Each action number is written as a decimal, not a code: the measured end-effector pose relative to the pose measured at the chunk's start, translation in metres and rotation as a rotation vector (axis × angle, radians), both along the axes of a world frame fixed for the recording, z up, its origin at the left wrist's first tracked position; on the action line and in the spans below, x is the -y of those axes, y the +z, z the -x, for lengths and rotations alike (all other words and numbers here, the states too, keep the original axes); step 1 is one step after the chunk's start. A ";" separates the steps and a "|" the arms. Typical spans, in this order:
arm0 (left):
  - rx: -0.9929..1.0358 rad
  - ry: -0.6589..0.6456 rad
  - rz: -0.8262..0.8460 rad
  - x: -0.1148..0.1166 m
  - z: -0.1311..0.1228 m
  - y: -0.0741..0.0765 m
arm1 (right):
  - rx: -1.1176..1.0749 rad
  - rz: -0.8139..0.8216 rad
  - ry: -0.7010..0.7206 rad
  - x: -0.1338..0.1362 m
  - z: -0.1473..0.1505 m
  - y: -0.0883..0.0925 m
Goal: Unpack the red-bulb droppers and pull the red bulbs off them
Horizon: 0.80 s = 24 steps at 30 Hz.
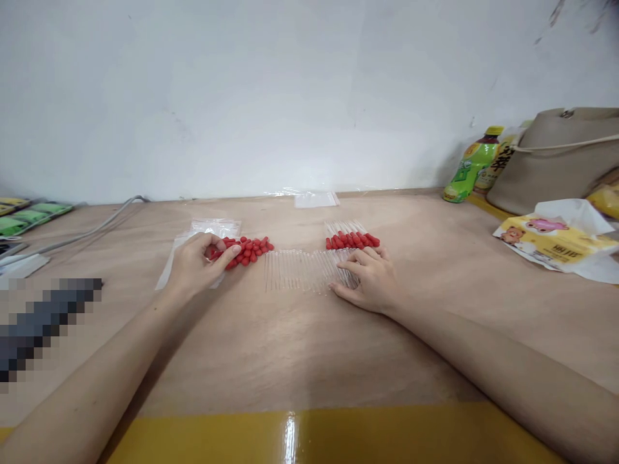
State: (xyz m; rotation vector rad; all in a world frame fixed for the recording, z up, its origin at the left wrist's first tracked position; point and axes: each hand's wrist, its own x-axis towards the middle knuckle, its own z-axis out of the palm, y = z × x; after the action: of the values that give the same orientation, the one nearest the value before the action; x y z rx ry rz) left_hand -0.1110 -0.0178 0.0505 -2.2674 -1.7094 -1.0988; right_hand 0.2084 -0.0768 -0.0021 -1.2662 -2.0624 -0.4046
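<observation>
My left hand rests at the left side of a pile of small red bulbs, its thumb and fingers closed around something red at the pile's edge. A row of thin clear tubes lies side by side on the table, right of the pile. My right hand is over the right end of that row, fingers spread and touching the tubes; whether it grips one is hard to see. Just beyond it lie clear tubes with red bulbs on their near ends.
Clear plastic bags lie behind and beneath my left hand. Another small bag is by the wall. At right are a green bottle, a beige bag and a tissue pack. A grey cable runs at left.
</observation>
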 end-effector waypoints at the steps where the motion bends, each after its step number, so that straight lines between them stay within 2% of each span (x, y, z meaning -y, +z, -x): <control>1: 0.007 -0.039 -0.028 0.003 -0.008 0.000 | -0.009 0.008 -0.005 0.000 -0.001 0.000; 6: -0.103 -0.343 -0.001 0.005 -0.055 -0.005 | -0.062 0.027 -0.020 0.001 -0.004 0.002; 10: -0.217 -0.500 0.055 -0.009 -0.102 -0.007 | -0.115 -0.008 -0.041 0.001 -0.005 0.002; 14: -0.194 -0.541 0.167 -0.031 -0.149 -0.007 | -0.176 0.002 -0.071 -0.001 -0.007 0.000; 17: -0.161 -0.538 0.215 -0.043 -0.176 -0.008 | -0.221 0.035 -0.096 -0.003 -0.008 -0.001; 21: -0.088 -0.458 0.300 -0.046 -0.194 -0.010 | -0.250 0.048 -0.095 -0.004 -0.008 0.000; 24: -0.106 -0.423 0.277 -0.046 -0.201 -0.013 | -0.257 0.049 -0.089 -0.003 -0.008 0.001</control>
State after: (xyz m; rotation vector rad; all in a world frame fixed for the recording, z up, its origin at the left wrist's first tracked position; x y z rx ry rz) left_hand 0.0901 0.0281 0.0375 -2.8969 -1.4566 -0.8167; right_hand 0.2160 -0.0733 -0.0006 -1.3665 -1.8147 -0.2183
